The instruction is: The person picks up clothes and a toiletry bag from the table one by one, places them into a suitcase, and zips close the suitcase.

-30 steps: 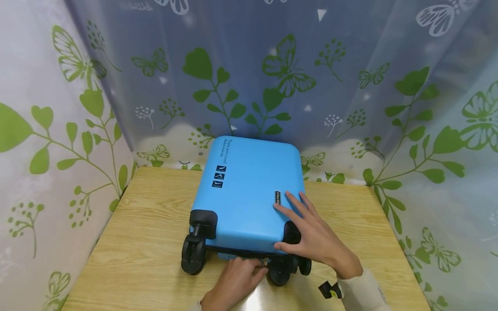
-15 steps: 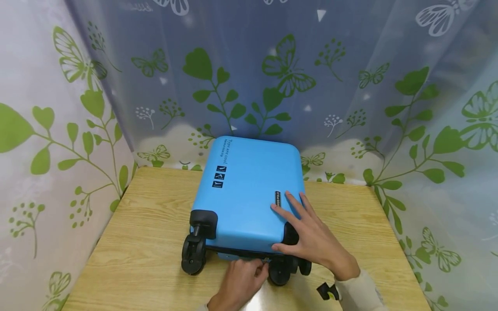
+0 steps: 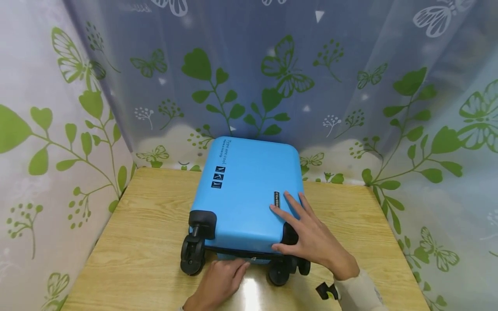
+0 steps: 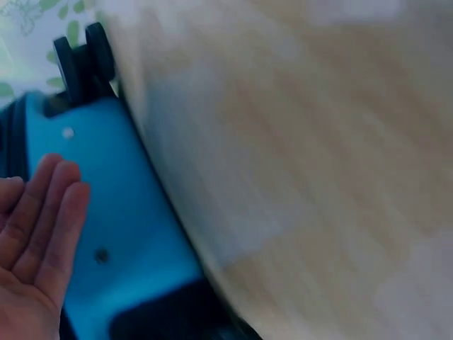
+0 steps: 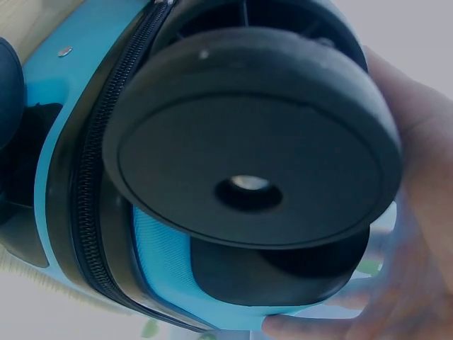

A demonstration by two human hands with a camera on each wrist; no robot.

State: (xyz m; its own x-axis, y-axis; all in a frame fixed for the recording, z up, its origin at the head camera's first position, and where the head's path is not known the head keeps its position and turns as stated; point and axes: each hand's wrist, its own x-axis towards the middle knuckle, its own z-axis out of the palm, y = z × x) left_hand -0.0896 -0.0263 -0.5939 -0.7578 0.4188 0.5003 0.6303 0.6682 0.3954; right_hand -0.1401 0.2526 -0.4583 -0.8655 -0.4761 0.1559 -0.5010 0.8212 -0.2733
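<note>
A blue hard-shell suitcase [image 3: 245,185] lies flat, its wheeled end facing me. My left hand [image 3: 219,278] is at the middle of that end, thumb and forefinger pinching at a zipper pull [image 3: 253,258] on the dark seam. Its other fingers [image 4: 60,227] lie along the blue shell in the left wrist view. My right hand [image 3: 317,239] rests with spread fingers over the near right corner, fingertips by the small label [image 3: 276,199]. In the right wrist view, a black wheel [image 5: 248,142] hides part of that corner, and the zipper [image 5: 92,177] runs shut alongside it.
The suitcase lies on a wood-grain table [image 3: 151,242]. Black wheels stick out at its near left corner [image 3: 193,255] and near right corner. A small black item [image 3: 327,291] sits beside my right sleeve. Leaf-patterned curtains [image 3: 241,86] enclose the back and sides.
My left hand has slid left along the near seam, and the zipper pull has shifted left with it. The right hand keeps its place on the suitcase.
</note>
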